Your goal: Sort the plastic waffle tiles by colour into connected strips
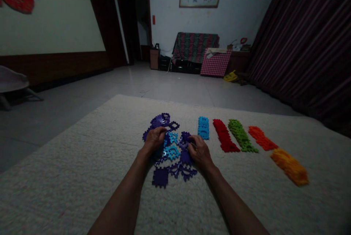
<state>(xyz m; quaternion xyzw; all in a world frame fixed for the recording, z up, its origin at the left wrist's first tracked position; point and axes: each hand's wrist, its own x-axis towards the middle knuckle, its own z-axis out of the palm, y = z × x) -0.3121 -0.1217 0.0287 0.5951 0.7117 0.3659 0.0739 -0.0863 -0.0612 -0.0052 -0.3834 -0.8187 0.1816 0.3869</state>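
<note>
A pile of toothed interlocking puzzle tiles lies on the carpet before me, mostly dark purple, with a few light blue tiles [172, 152] among them. My left hand [155, 139] is at the pile's left side, its fingers closed on a purple tile [167, 140]. On the right side, my right hand [201, 151] has its thumb and fingers curled together at the edge of another purple tile [184, 140]. Closest to me lies a flat square purple tile [160, 177]. More purple tiles [160, 120] spread out beyond my left hand. Both palms are hidden.
Right of the pile lie rows of tiles: light blue [203, 128], red [225, 135], green [242, 136], orange [262, 138] and yellow-orange [290, 166]. All rest on the cream carpet [82, 162]. Grey floor, a cloth-covered cabinet [196, 46] and a dark curtain [296, 45] lie beyond.
</note>
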